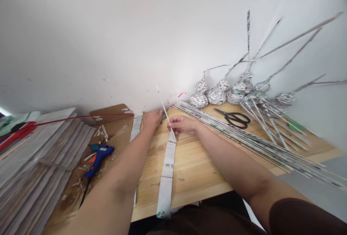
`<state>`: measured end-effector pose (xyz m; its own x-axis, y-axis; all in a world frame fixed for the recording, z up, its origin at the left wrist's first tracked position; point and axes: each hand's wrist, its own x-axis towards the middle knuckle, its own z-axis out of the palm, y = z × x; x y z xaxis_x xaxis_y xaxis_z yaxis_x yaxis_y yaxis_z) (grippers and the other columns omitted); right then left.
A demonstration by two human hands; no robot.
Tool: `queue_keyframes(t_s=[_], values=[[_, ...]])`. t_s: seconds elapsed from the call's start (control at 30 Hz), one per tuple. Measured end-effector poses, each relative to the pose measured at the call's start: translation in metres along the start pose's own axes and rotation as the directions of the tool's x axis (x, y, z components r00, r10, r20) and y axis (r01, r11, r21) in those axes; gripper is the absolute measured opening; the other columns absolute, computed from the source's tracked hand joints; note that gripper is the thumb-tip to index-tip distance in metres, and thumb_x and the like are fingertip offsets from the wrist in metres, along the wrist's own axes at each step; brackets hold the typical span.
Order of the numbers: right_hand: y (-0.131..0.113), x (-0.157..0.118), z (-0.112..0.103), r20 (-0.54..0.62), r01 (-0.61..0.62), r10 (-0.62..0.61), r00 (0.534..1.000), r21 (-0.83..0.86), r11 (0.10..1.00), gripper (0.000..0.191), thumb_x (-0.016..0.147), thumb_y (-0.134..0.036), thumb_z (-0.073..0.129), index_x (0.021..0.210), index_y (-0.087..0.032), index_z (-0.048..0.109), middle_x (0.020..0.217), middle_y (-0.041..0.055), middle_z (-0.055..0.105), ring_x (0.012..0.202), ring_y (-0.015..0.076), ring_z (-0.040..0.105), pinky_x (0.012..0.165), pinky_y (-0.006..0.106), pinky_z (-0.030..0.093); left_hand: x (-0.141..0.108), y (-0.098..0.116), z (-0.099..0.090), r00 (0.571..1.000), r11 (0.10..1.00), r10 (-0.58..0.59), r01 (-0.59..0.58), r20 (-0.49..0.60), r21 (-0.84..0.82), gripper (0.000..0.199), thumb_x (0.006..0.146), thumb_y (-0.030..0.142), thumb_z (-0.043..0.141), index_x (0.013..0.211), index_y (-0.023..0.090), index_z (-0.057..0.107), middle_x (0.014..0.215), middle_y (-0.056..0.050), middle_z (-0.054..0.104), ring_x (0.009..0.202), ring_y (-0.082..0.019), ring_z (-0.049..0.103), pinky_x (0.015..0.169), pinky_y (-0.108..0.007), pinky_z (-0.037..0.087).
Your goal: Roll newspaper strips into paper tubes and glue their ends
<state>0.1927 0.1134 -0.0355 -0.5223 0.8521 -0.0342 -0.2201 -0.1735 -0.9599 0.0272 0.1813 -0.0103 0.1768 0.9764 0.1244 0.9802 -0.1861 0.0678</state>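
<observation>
A printed paper strip (166,170) lies lengthwise on the wooden table, its near end reaching the front edge. Its far part is rolled into a thin tube that rises toward the wall. My right hand (182,124) pinches the rolled part between thumb and fingers. My left hand (153,118) rests farther back near the wall, left of the tube; its fingers are curled around something small and grey that I cannot make out. Beside my left forearm lies another paper strip (137,123), partly covered by the arm.
On the right are a bundle of paper sticks (233,134), black scissors (234,117) and several woven paper gourds (199,99) with long stems. A blue glue gun (99,159) and stacked newspaper (56,155) stand left. The white wall bounds the back.
</observation>
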Motion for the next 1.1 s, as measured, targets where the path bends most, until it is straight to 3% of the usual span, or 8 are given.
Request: queue_keyframes(t_s=[0.27,0.43,0.5,0.57,0.63,0.7,0.77,1.1], values=[[0.001,0.0,0.0,-0.008,0.0,0.0,1.0,0.014,1.0,0.036,0.063,-0.039,0.081,0.077,-0.014,0.06,0.071,0.0003,0.065,0.055,0.0063,0.055,0.047,0.017,0.043,-0.005,0.004,0.001,1.0,0.988,-0.022,0.019,-0.014,-0.154,0.046,0.094,0.035,0.031,0.124,0.011,0.056,0.115,-0.022,0.065,0.107,-0.029,0.061,0.085,-0.035,0.042],[0.0,0.0,-0.001,-0.004,-0.002,0.002,1.0,0.028,1.0,0.036,0.063,-0.039,0.081,0.077,-0.014,0.06,0.072,0.0004,0.065,0.057,0.0072,0.057,0.048,0.017,0.044,-0.009,-0.011,-0.026,0.999,0.941,-0.033,0.038,0.021,-0.335,0.063,0.092,0.054,0.028,0.123,0.008,0.057,0.122,-0.021,0.062,0.117,-0.03,0.056,0.088,-0.032,0.043],[-0.001,-0.001,-0.001,-0.015,0.0,0.001,1.0,0.023,1.0,0.036,0.063,-0.039,0.081,0.077,-0.014,0.06,0.072,0.0002,0.065,0.057,0.0073,0.057,0.048,0.017,0.045,-0.022,-0.017,-0.041,0.999,0.894,-0.051,0.054,0.018,-0.445,0.063,0.096,0.046,0.013,0.116,0.01,0.061,0.118,-0.018,0.065,0.109,-0.026,0.062,0.083,-0.031,0.046],[-0.001,-0.001,0.001,-0.022,0.005,-0.005,1.0,0.009,1.0,0.036,0.064,-0.039,0.081,0.078,-0.013,0.06,0.072,0.0001,0.065,0.057,0.0072,0.057,0.048,0.018,0.045,-0.043,-0.018,-0.053,0.977,0.523,-0.202,0.168,0.071,-0.836,0.046,0.096,0.036,0.03,0.128,0.011,0.05,0.12,-0.018,0.063,0.094,-0.022,0.067,0.073,-0.03,0.051],[-0.003,-0.002,0.003,-0.02,0.02,-0.02,1.0,-0.005,1.0,0.035,0.065,-0.039,0.08,0.078,-0.013,0.06,0.072,-0.0002,0.064,0.056,0.0069,0.057,0.048,0.018,0.045,-0.068,-0.012,-0.06,0.956,0.124,-0.164,0.266,0.245,-0.956,0.052,0.085,0.016,0.056,0.135,0.015,0.042,0.124,-0.016,0.06,0.09,-0.017,0.068,0.07,-0.026,0.053],[-0.006,-0.003,0.008,-0.006,0.042,-0.042,0.999,-0.013,0.999,0.033,0.068,-0.038,0.079,0.078,-0.013,0.06,0.07,-0.0011,0.063,0.056,0.0065,0.056,0.049,0.017,0.045,-0.092,-0.004,-0.062,0.914,-0.104,-0.039,0.399,0.404,-0.911,0.05,0.079,0.009,0.063,0.126,0.013,0.049,0.114,-0.015,0.064,0.087,-0.017,0.068,0.069,-0.024,0.055],[-0.009,-0.005,0.013,0.021,0.062,-0.061,0.998,-0.012,0.998,0.032,0.069,-0.039,0.078,0.081,-0.014,0.061,0.069,-0.002,0.062,0.056,0.0062,0.056,0.051,0.017,0.046,-0.108,0.005,-0.058,0.895,-0.213,0.074,0.444,0.439,-0.87,0.035,0.08,0.015,0.065,0.114,0.013,0.057,0.109,-0.013,0.065,0.088,-0.017,0.067,0.069,-0.024,0.057],[-0.013,-0.009,0.022,0.067,0.045,-0.039,0.997,-0.1,0.994,0.032,0.072,-0.041,0.074,0.081,-0.014,0.061,0.067,-0.0015,0.063,0.054,0.0081,0.058,0.052,0.02,0.049,-0.117,-0.002,-0.033,0.853,-0.144,0.324,0.473,0.41,-0.869,0.039,0.066,0.015,0.08,0.103,0.012,0.066,0.101,-0.01,0.067,0.087,-0.017,0.067,0.079,-0.029,0.057]])
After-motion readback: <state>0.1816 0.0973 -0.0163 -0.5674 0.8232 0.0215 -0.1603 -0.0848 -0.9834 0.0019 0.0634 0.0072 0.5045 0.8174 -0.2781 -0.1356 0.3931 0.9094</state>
